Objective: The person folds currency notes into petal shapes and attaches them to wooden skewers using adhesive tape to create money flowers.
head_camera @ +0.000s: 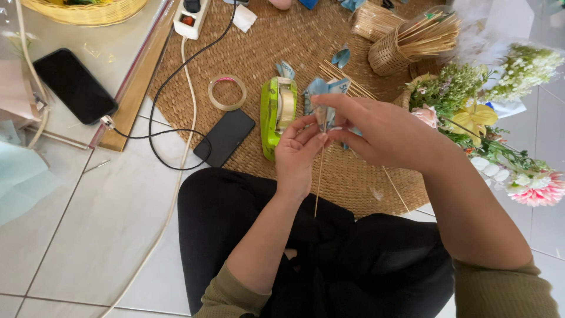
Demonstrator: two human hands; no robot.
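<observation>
We hold a thin wooden stick (318,182) upright over our lap; our left hand (299,154) pinches it just under a folded blue paper piece (323,100), while our right hand (376,131) closes its grip on that paper at the stick's top; we judge the fastening step is underway; next calls for tape from the green dispenser (277,112) on the woven mat (306,41).

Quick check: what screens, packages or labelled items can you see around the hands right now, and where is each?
Phone: far left on the low tabletop, black dark screen, cable plugged in.
Second phone: on the woven mat left of the green tape dispenser, black dark screen.
No packages or signs visible.
</observation>
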